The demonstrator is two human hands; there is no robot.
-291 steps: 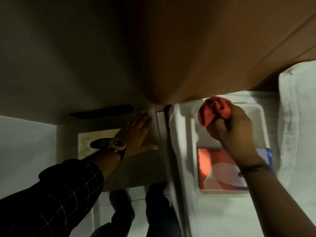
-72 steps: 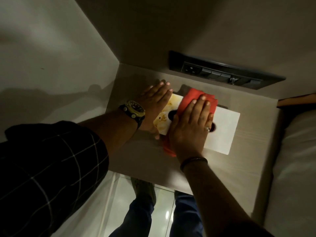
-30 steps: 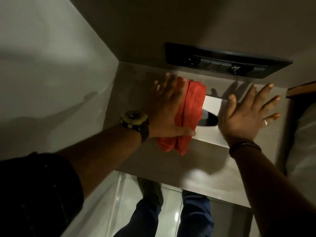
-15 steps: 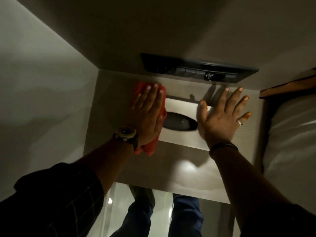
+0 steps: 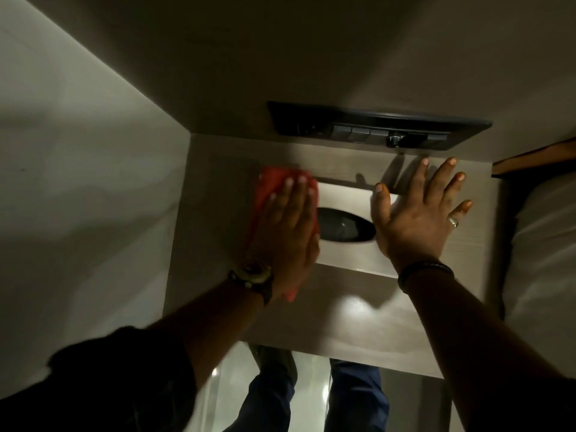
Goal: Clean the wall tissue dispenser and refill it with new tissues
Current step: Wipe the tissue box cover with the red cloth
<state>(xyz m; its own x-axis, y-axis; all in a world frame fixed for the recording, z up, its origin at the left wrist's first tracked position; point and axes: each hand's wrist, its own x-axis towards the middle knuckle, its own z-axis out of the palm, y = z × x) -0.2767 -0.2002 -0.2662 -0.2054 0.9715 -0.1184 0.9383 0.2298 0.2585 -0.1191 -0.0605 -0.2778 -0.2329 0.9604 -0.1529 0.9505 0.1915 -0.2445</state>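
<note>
The tissue dispenser (image 5: 343,194) is a white plate with a dark oval opening (image 5: 343,227), set flush in a pale wood-grain panel (image 5: 358,322). No tissue shows in the opening. My left hand (image 5: 286,232), with a watch on the wrist, presses flat on a red cloth (image 5: 271,179) over the plate's left end. My right hand (image 5: 414,219) lies flat on the plate's right end, fingers spread, holding nothing. Both hands hide the plate's ends.
A black switch panel (image 5: 374,129) sits on the surface just beyond the dispenser. A plain wall (image 5: 78,182) closes the left side. White bedding (image 5: 548,244) and a brown board edge (image 5: 536,157) lie at the right. My legs (image 5: 358,400) show below the panel's near edge.
Over the last second my left hand slid the red cloth leftward, uncovering the oval opening. My right hand stayed flat on the right end.
</note>
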